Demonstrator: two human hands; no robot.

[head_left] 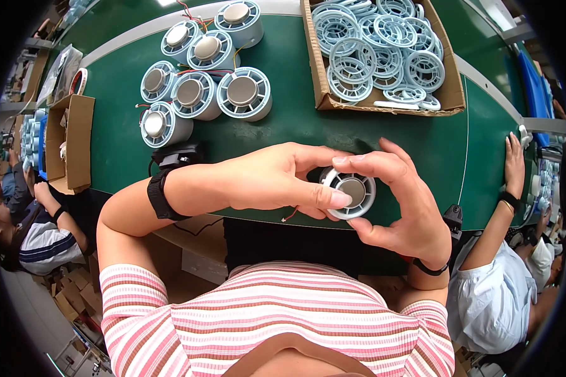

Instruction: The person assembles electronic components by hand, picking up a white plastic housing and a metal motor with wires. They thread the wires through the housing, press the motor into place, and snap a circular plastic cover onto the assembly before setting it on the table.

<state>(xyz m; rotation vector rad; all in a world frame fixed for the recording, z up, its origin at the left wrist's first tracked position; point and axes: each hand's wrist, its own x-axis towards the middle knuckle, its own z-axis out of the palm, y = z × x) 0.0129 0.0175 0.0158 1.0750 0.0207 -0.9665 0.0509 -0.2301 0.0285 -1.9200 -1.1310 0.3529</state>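
Note:
Close to the table's front edge I hold a round motor unit (pixel 356 190) with a grey metal disc in a pale spoked ring. My left hand (pixel 289 179) is closed around its left side, the thumb lying over the ring's edge onto the disc. Curved round the far and right side, my right hand (pixel 399 198) grips the rim between fingertips and thumb. A short red wire (pixel 289 217) sticks out below the left hand. My hands hide most of the unit's body.
Several similar motor units (pixel 242 93) with thin wires stand at the back left of the green table (pixel 277 129). A cardboard box (pixel 390 112) of light-blue spoked rings (pixel 390 56) sits at the back right. A black device (pixel 179 155) lies by my left forearm. Co-workers sit at both sides.

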